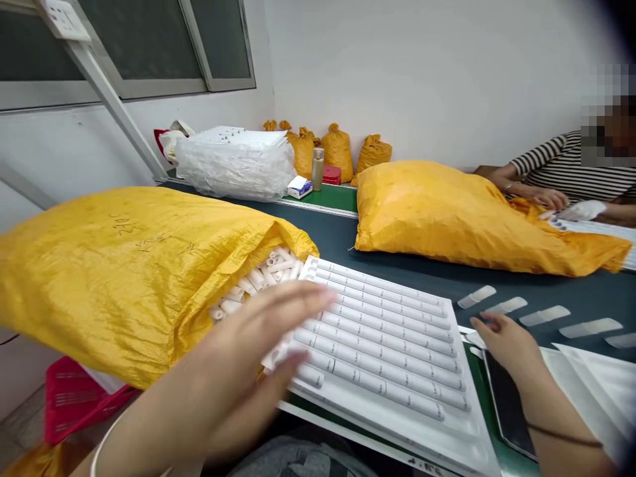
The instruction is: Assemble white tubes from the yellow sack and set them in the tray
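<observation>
White plastic tray (462,430) lay at centre, its grooves packed with rows of white tubes (387,351). Left hand (248,358), blurred, fingers spread and empty, hovered at its nine o'clock end beside a yellow sack (114,265). Right hand (504,341) rested loose and empty at three o'clock.

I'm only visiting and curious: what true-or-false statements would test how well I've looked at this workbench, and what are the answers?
1. The yellow sack beside the left hand is open and shows white tubes. True.
2. The white tray is empty. False: rows of tubes lie in its grooves.
3. The right hand is by the tray's right edge. True.
4. The person across the belt wears a plain red sleeve. False: the sleeve is striped dark and light.
5. The basket low on the left is blue. False: it is red.
</observation>
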{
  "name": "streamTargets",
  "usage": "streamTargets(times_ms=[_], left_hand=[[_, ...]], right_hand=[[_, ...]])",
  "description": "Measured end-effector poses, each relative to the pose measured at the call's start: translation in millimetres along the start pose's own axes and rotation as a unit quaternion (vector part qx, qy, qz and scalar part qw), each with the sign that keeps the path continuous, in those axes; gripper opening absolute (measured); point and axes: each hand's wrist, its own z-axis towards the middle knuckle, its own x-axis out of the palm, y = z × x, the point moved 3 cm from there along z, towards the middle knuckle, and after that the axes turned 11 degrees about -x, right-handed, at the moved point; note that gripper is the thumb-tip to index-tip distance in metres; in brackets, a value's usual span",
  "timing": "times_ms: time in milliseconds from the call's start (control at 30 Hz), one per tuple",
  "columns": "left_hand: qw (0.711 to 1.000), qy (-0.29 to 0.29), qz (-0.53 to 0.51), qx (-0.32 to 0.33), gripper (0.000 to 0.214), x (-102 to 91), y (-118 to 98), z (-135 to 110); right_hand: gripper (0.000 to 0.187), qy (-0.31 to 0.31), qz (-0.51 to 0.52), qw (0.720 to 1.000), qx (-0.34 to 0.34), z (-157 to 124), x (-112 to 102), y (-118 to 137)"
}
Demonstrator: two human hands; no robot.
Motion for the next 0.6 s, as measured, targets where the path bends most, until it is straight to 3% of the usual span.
streamTargets(times_ms=[67,133,233,300,367,433,533,600], left_hand=[[0.993,0.016,0.121,-0.004,0.037,0.6,37.4,26.7],[0.964,0.055,0.23,-0.123,0.035,6.3,94.1,43.2],[0.947,0.098,0.257,-0.167,0.031,21.2,156.9,44.2],[0.946,0.109,0.257,-0.165,0.027,31.4,174.8,38.5],[0.946,0.094,0.259,-0.168,0.024,39.7,178.5,36.3],[0.947,0.069,0.262,-0.172,0.031,47.6,176.8,40.6],[0.947,0.052,0.262,-0.178,0.033,59.9,178.1,54.0],[0.949,0.06,0.254,-0.178,0.024,65.8,181.0,61.2]], right_hand=[[0.025,0.005,0.048,0.996,-0.075,-47.0,6.8,22.4],[0.031,0.06,0.119,0.971,-0.201,-101.6,22.2,59.0],[0.024,0.16,0.169,0.879,-0.416,-179.7,52.8,127.5],[0.025,0.181,0.159,0.816,-0.526,-216.3,73.6,168.7],[0.023,0.188,0.097,0.801,-0.559,-235.8,94.7,198.7],[0.016,0.194,0.004,0.824,-0.533,-242.8,112.8,217.0],[0.016,0.196,-0.092,0.849,-0.482,-244.8,126.2,227.9],[0.017,0.188,-0.091,0.854,-0.476,-244.0,125.7,227.2]])
